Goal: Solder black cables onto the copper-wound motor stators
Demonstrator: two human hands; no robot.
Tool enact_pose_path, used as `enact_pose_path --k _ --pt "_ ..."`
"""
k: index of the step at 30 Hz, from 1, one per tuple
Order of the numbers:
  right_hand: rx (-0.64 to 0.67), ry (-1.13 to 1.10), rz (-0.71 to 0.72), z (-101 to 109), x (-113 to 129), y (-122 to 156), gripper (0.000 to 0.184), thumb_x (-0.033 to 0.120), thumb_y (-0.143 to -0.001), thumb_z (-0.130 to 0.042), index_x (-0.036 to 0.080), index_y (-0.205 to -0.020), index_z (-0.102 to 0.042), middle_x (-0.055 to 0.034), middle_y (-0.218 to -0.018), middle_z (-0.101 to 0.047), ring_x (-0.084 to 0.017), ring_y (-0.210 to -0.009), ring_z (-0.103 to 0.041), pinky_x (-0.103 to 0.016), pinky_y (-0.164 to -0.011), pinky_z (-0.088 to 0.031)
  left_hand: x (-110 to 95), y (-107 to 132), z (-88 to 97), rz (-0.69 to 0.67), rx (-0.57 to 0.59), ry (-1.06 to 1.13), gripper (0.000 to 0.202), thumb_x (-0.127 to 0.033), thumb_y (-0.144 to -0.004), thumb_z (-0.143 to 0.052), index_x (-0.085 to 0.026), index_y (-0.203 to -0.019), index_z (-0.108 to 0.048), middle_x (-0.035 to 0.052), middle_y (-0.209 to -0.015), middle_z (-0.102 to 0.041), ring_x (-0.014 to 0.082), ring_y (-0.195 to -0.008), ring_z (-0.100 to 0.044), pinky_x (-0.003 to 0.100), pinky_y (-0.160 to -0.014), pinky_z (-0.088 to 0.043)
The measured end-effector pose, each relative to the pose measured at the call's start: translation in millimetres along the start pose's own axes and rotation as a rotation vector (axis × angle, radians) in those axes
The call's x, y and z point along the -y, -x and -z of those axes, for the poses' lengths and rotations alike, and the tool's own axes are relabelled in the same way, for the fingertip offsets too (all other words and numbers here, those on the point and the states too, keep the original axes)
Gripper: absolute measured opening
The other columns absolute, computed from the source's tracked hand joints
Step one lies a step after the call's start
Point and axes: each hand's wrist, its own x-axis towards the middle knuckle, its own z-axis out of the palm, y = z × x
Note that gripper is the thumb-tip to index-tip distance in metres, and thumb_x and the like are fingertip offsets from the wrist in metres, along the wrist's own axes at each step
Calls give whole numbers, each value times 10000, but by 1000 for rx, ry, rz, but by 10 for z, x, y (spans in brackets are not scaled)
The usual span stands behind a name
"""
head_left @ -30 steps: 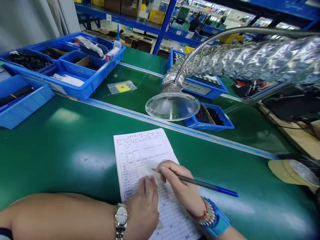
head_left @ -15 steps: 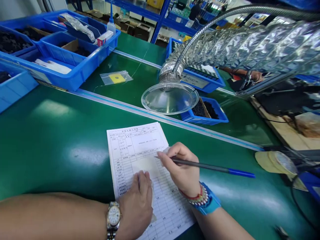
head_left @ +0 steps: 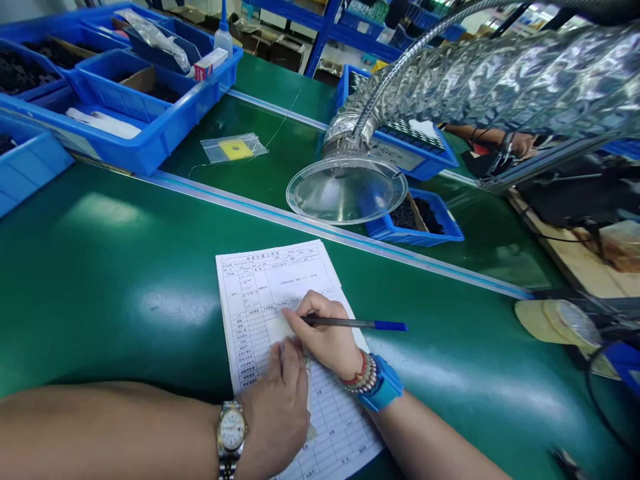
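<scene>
The left hand (head_left: 283, 400) lay flat on a printed form (head_left: 265, 293), its fingers together and clamped on nothing, pinning the sheet and a pale slip (head_left: 274, 328) beneath it; the right hand (head_left: 320, 332) was closed on a dark ballpoint pen (head_left: 350, 323) with a blue end, which ran out toward 3 o'clock, its tip at the fingertips and over the form; a low hold near the tip, with the left hand keeping the sheet from sliding, looked the sound way to keep small writing inside the ruled boxes; a steel-and-gold watch (head_left: 231, 430) circled the left wrist, a blue wristband (head_left: 381, 383) the right; the form lay on a green work mat (head_left: 125, 320), with a metal rail (head_left: 350, 240) at 12 o'clock; a clear fume hood (head_left: 346, 190) hung at 1 o'clock on a foil duct (head_left: 500, 80), above a blue bin of dark parts (head_left: 400, 233); a small zip bag (head_left: 233, 150) lay at 11 o'clock; blue trays (head_left: 150, 137) and a glue bottle (head_left: 223, 41) stood beyond at 10 and 11 o'clock; a tan pad (head_left: 555, 320) lay at 3 o'clock.
</scene>
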Motion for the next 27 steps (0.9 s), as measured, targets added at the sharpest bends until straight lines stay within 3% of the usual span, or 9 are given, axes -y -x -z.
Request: enact_pose_path --k 4,12,22,27 --pt "-6 11 77 -24 -19 2 307 245 -761 -538 169 -503 -390 51 -434 -404 -53 -396 -345 -171 -401 -285 1 -12 45 42 16 83 449 -242 -820 -454 19 -1182 -503 265 -1234 -486 330 -1149 -464 394 -827 -457" --pt "-1 25 83 -39 -24 12 307 232 -769 -524 169 -503 -385 54 -432 -387 -52 -394 -341 -170 -400 -280 -14 -42 110 79 128 106 514 -292 -835 -464 69 -1201 -455 302 -1266 -423 335 -1179 -431 376 -856 -467" --pt "39 49 130 -34 -50 -4 314 196 -772 -499 170 -497 -349 58 -437 -365 -50 -400 -317 -176 -404 -259 -45 -4 -52 46 -120 -45 503 -321 -823 -479 53 -1157 -513 261 -1139 -562 325 -1068 -534 397 -825 -469" --pt "30 16 74 -39 -44 -5 302 216 -774 -518 168 -511 -377 53 -449 -388 -50 -407 -343 -167 -406 -283 -36 -3 -29 50 -48 -12 476 -247 -827 -441 56 -1194 -471 273 -1208 -503 311 -1116 -500 377 -807 -473"
